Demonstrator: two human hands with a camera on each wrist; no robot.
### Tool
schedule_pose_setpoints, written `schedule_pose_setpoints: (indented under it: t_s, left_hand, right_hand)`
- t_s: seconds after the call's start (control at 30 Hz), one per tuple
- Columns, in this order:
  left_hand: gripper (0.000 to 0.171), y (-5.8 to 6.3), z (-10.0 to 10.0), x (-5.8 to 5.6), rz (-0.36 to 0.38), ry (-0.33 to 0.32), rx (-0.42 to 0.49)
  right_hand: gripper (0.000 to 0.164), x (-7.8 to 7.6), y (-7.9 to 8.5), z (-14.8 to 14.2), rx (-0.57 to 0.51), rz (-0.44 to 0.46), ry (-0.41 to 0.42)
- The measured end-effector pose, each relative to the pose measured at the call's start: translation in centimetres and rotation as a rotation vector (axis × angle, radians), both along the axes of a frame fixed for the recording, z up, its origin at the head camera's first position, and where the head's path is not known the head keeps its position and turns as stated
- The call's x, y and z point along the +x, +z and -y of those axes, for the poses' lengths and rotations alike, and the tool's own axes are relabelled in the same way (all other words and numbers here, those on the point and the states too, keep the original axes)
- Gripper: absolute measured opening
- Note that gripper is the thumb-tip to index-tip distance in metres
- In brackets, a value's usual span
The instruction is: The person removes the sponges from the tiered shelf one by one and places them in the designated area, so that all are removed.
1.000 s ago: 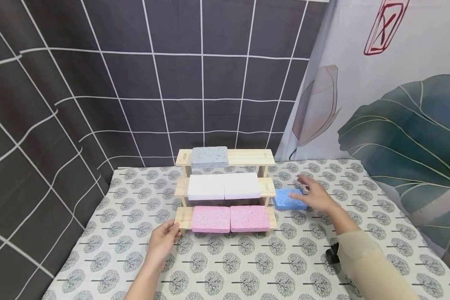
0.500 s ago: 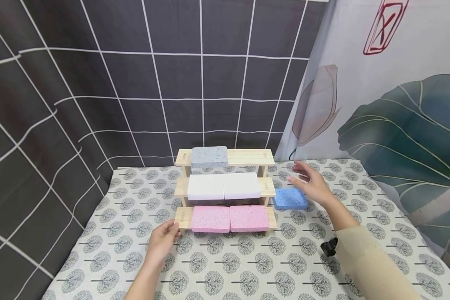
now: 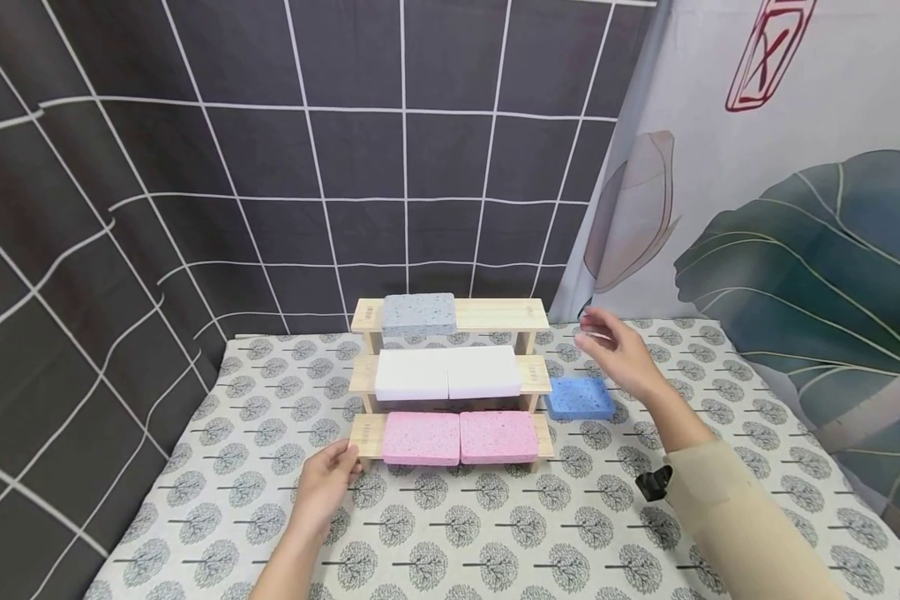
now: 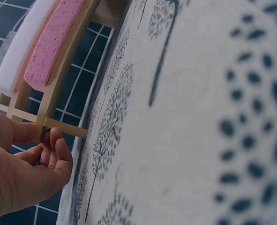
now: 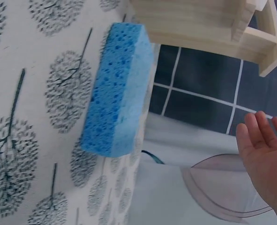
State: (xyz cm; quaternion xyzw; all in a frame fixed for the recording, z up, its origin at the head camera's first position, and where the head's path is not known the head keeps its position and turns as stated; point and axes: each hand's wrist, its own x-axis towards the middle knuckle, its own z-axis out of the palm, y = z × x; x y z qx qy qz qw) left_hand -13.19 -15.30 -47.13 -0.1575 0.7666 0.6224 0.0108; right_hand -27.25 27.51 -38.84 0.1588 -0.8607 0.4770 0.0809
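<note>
A three-tier wooden rack [image 3: 498, 314] stands at the back of the table. My left hand [image 3: 326, 483] pinches the left end of its lowest shelf, thumb on top and fingers curled below in the left wrist view [image 4: 30, 164]. Two pink sponges [image 3: 422, 438] lie side by side on that shelf. Two white blocks [image 3: 411, 374] fill most of the middle shelf, and one grey sponge [image 3: 419, 313] sits at the left of the top. A blue sponge [image 5: 112, 91] lies on the cloth right of the rack. Beyond and above it, my right hand [image 3: 621, 354] hovers with relaxed fingers, holding nothing.
The table wears a white cloth [image 3: 420, 542] printed with grey trees. A dark curtain with a white grid [image 3: 352, 154] hangs behind and to the left. On the right hangs a pale curtain [image 3: 720, 167] with leaf designs. A black device [image 3: 654, 483] is at my right sleeve.
My right hand has moved off the blue sponge, upward and away toward the back. The blue sponge stays where it lay. My left hand keeps its hold on the rack.
</note>
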Motion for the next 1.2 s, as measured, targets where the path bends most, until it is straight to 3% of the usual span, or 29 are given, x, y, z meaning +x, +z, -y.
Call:
schedule_pose_setpoints:
  t_s: [0.3, 0.53, 1.03, 1.2]
  left_hand:
    - [0.044, 0.0, -0.1, 0.0, -0.002, 0.003, -0.032]
    - [0.046, 0.1, -0.1, 0.0, 0.002, 0.0, -0.022]
    - [0.046, 0.1, 0.1, 0.0, 0.021, 0.008, 0.152]
    - [0.048, 0.1, 0.0, 0.0, 0.014, 0.019, 0.167]
  right_hand:
    - [0.065, -0.5, 1.3, 1.5, 0.021, -0.084, 0.054]
    - [0.065, -0.7, 2.4, 2.9, 0.038, -0.092, 0.055]
    - [0.065, -1.1, 3.0, 5.1, 0.066, -0.097, 0.064]
    - [0.063, -1.2, 3.1, 5.9, 0.064, -0.112, 0.06]
